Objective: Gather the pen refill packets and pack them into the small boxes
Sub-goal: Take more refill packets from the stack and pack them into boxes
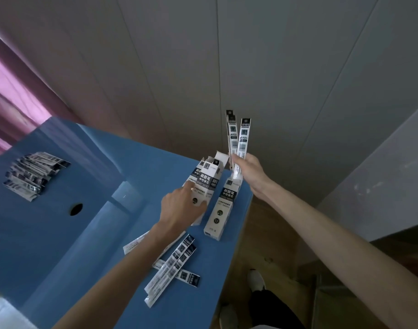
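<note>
Gripping refill packets (238, 136) right, left holding box (204, 186)

There are two small boxes (204, 186) standing up. About three packets (238, 138) are held up high. One big pile of packets (33, 176) lies far off, and a few loose packets (172, 264) lie near.

The left hand (179, 207) covers the lower front of the open box (204, 184), so its grip there is hard to read. Print on the far packet pile (33, 175) is too blurred to read. The lower ends of the raised packets (237, 136) vanish inside the right hand (247, 168)
</note>
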The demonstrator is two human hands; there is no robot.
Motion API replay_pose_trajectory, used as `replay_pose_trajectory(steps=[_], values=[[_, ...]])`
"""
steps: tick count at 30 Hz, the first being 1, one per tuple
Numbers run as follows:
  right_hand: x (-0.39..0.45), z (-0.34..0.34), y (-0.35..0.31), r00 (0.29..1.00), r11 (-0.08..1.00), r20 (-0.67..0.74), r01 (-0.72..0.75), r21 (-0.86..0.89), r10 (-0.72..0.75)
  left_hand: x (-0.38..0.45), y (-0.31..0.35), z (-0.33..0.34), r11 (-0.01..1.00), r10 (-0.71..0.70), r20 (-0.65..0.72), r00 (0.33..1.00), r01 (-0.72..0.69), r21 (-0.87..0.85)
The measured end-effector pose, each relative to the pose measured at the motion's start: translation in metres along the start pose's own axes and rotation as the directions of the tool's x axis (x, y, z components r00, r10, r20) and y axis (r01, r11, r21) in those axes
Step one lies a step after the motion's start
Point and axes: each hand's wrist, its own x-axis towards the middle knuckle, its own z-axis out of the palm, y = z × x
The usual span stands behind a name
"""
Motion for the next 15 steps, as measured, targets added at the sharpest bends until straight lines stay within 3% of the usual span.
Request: replay_pose_trajectory(steps=[4, 7, 10, 15], values=[[-0.015, 0.012, -0.040, 0.988, 0.988, -0.005, 0.155, 0.019, -0.155, -0.015, -0.013, -0.007, 0.998, -0.017, -0.073, 0.997, 0.013, -0.054], [-0.021, 0.021, -0.065, 0.968, 0.959, 0.020, 0.246, 0.138, -0.251, -0.024, -0.017, -0.010, 0.998, -0.021, -0.105, 0.994, 0.015, -0.061], [-0.022, 0.035, -0.080, 0.949, 0.944, -0.004, 0.315, 0.097, -0.316, -0.031, -0.017, -0.012, 0.998, -0.021, -0.113, 0.993, 0.015, -0.058], [-0.022, 0.054, -0.077, 0.960, 0.961, 0.058, 0.274, 0.018, -0.275, -0.034, -0.013, -0.022, 0.997, -0.030, -0.155, 0.987, 0.018, -0.074]])
